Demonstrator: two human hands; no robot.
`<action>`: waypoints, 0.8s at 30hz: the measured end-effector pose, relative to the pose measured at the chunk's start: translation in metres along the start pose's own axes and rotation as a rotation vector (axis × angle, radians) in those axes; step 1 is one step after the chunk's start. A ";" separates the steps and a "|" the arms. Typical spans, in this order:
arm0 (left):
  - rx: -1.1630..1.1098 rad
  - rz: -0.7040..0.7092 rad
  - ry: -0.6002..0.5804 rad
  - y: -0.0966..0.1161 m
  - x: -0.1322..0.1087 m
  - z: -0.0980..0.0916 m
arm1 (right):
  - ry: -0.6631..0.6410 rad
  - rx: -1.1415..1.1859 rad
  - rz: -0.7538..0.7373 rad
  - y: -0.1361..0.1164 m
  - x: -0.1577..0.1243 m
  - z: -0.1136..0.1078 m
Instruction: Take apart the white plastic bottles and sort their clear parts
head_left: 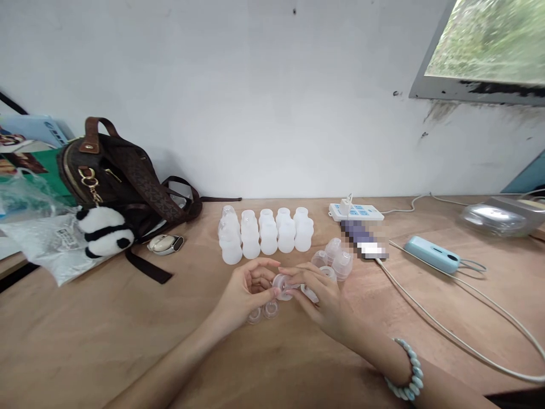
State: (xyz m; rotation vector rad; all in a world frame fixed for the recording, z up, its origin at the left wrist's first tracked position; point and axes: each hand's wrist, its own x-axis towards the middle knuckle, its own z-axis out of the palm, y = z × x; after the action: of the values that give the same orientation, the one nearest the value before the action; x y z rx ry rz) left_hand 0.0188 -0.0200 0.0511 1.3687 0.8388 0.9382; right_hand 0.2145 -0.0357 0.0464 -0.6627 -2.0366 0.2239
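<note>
Head view: a clear plastic piece (281,284) is pinched between the fingertips of the left hand (253,287) and the right hand (321,291), over the near middle of the table (85,318). White bottles (268,236) are lined up farther off, domed caps (342,264) grouped to the right. Two-handed adjusting seems in hand; steady fingertip alignment is called for.

Beyond the left grip (252,284) and the right grip (320,289), a pale wall (255,102) rises behind the far edge of a brown, wood-toned surface (85,329), which stretches under and around both. Up and to the right of the right grip, a grey-edged window (481,57) shows bright, blurred greenery (506,25); beneath its frame (438,86), the wall is stained and pitted.
</note>
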 end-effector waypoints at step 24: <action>-0.166 -0.064 -0.165 0.008 -0.007 0.012 | -0.004 -0.014 0.059 -0.015 0.002 -0.008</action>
State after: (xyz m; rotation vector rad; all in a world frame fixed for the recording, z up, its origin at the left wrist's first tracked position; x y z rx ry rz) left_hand 0.0264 -0.0318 0.0596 1.2497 0.6614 0.8149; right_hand 0.2146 -0.0481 0.0580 -0.7320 -2.0257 0.2454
